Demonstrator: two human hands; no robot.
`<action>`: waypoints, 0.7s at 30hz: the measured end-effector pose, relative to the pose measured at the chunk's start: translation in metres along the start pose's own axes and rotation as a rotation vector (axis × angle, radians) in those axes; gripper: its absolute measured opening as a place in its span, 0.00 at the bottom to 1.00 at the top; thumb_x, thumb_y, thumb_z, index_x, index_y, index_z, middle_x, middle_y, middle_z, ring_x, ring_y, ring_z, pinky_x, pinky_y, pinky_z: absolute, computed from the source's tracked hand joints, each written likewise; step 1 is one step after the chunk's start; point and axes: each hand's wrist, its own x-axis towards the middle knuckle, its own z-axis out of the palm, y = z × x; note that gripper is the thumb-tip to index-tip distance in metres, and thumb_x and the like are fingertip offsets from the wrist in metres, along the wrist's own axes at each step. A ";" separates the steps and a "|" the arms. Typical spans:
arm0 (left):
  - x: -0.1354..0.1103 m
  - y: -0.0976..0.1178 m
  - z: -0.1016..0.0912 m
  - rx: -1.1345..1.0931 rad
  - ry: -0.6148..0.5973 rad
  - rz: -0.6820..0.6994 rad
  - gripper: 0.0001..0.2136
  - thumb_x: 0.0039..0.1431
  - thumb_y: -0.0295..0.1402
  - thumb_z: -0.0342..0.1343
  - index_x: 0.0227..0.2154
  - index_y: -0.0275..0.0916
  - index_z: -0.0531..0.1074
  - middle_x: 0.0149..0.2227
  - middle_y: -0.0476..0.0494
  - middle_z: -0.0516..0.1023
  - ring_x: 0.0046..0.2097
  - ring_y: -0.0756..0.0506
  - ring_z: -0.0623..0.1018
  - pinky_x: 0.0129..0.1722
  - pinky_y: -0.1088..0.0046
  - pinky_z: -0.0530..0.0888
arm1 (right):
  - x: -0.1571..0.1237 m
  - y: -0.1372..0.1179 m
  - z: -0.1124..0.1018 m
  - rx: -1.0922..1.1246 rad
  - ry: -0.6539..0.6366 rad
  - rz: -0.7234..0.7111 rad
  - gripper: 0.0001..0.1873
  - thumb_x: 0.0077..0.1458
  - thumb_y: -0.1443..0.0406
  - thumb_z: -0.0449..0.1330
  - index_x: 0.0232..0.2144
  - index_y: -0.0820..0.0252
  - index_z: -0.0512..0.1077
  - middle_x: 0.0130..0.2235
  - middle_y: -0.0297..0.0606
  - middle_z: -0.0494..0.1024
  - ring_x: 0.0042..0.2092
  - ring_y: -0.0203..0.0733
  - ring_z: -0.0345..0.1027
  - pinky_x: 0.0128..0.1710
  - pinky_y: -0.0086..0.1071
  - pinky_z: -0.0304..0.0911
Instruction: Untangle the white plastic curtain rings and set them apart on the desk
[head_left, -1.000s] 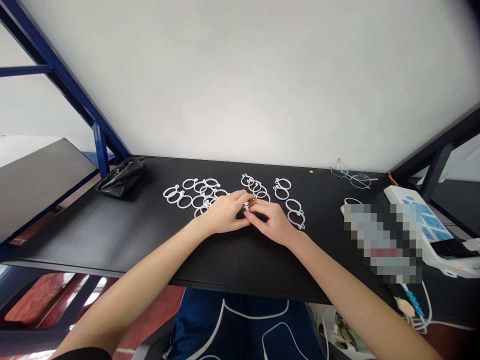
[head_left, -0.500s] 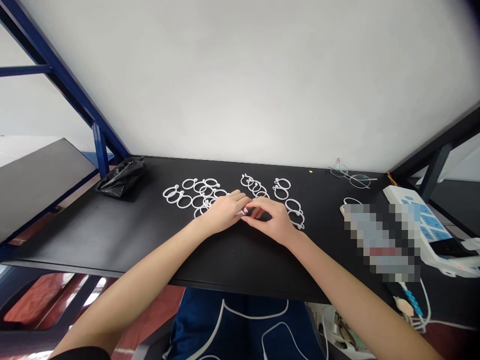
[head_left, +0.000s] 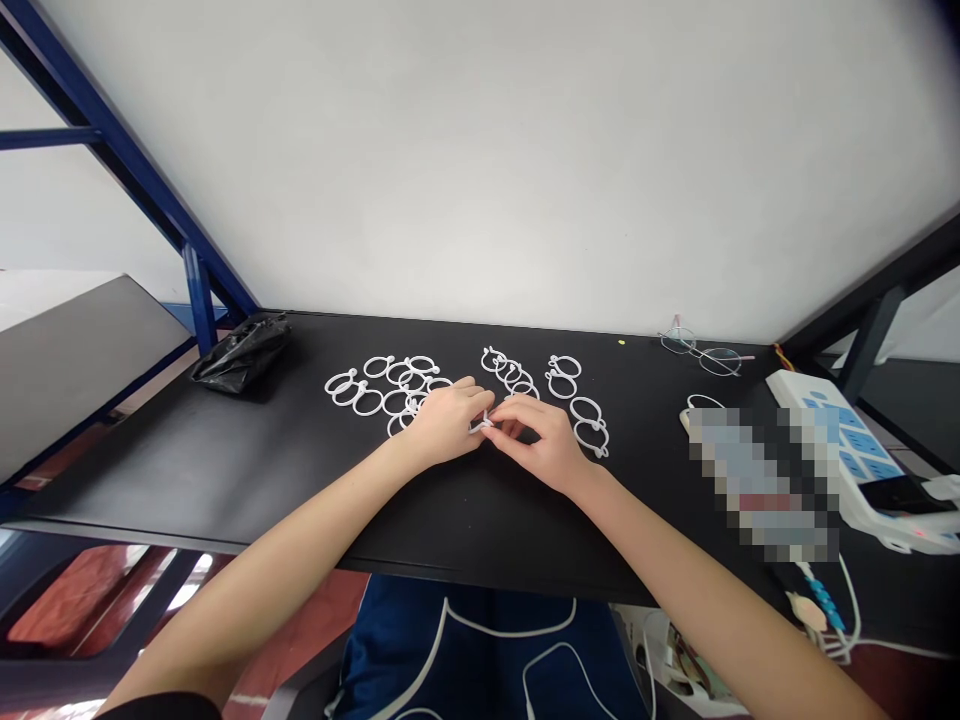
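Between my two hands is a white plastic ring, mostly hidden by the fingers; it looks like the curtain rings lying around. My left hand is closed on the ring. The fingertips of my right hand pinch its near end, where a small white piece shows. Left of my hands lies a loose cluster of white curtain rings, partly covered by my left hand. Behind them is an overlapping row of rings. Several more rings lie beyond my right hand.
A crumpled black plastic bag lies at the black table's far left. To the right are eyeglasses, a blurred-out phone and a white power strip with cables. A blue metal frame rises at the left.
My fingers have shifted slightly around the ring, and more of its white end now shows between the fingertips. The rings on the table lie where they were.
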 end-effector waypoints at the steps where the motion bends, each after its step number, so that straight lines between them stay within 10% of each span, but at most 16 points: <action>1: 0.000 0.000 0.000 0.010 -0.012 -0.007 0.04 0.49 0.26 0.51 0.24 0.39 0.63 0.25 0.47 0.72 0.32 0.45 0.70 0.25 0.73 0.60 | 0.000 0.000 -0.001 0.000 -0.021 0.007 0.04 0.59 0.63 0.60 0.33 0.57 0.73 0.36 0.38 0.76 0.29 0.35 0.69 0.28 0.32 0.71; 21: 0.001 0.001 0.001 0.091 -0.066 -0.074 0.06 0.46 0.24 0.50 0.18 0.38 0.60 0.22 0.46 0.71 0.27 0.47 0.71 0.23 0.74 0.55 | 0.000 -0.004 -0.003 -0.009 -0.155 0.037 0.09 0.64 0.63 0.55 0.33 0.57 0.74 0.33 0.37 0.72 0.31 0.36 0.66 0.30 0.31 0.66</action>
